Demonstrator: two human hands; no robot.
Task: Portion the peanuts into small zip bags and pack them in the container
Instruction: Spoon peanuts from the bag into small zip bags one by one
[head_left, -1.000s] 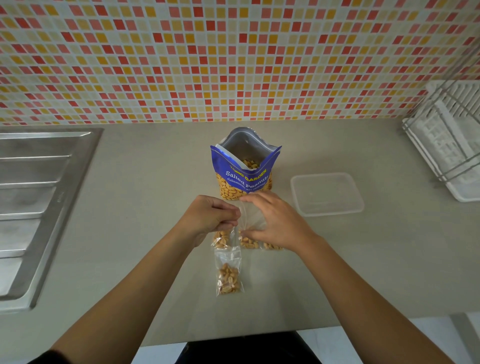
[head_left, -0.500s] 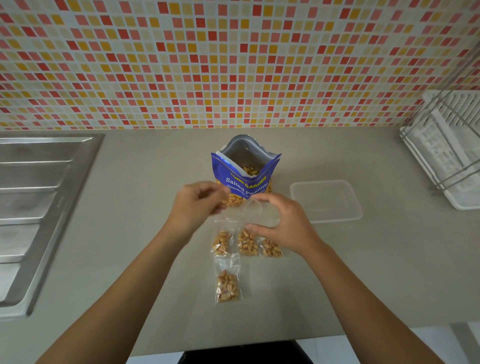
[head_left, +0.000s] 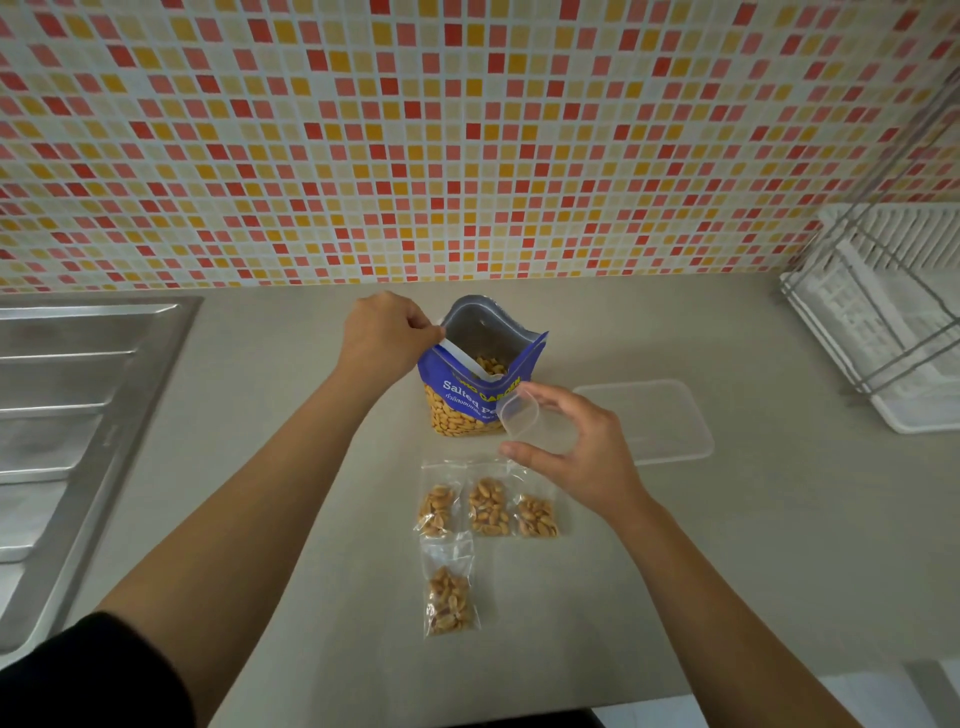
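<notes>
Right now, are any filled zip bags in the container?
No, the clear container holds nothing, and all four filled zip bags lie on the counter beside it.

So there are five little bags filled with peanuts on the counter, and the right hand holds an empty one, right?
No, the head view shows four filled bags on the counter, not five. The right hand does hold an empty bag.

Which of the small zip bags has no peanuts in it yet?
The empty zip bag held in the right hand, beside the blue peanut pouch. The four other bags lie on the counter, each holding peanuts.
</notes>
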